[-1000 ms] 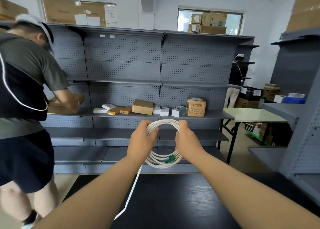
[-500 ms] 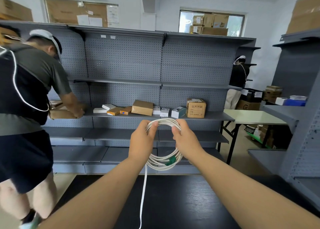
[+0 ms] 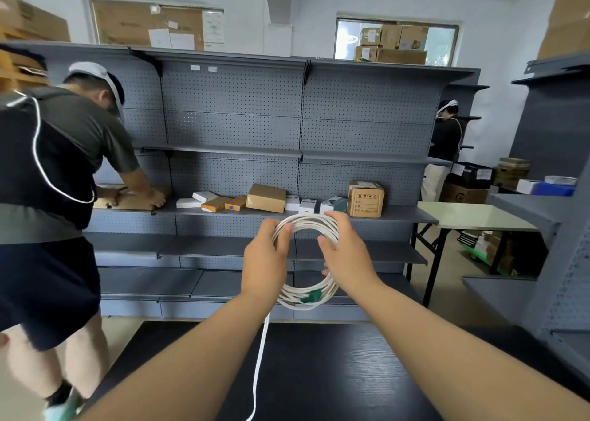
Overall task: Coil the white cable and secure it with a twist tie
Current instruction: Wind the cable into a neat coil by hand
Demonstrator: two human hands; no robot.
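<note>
Round coil of white cable (image 3: 306,222), gripped on either side by the curled left hand (image 3: 263,261) and right hand (image 3: 348,256); loose end hung over dark, wood-grained table (image 3: 335,372).

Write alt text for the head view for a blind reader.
A left hand and a right hand grip opposite sides of a coiled white cable above a black table; its loose tail hangs down. Grey shelves with boxes stand behind.

Can't make out the sides of the white cable (image 3: 305,221) coil, tucked behind left hand (image 3: 263,261) and right hand (image 3: 348,256). Can't follow its loose tail past the bottom edge either. Too small to call that green bit (image 3: 311,297), honestly.
</note>
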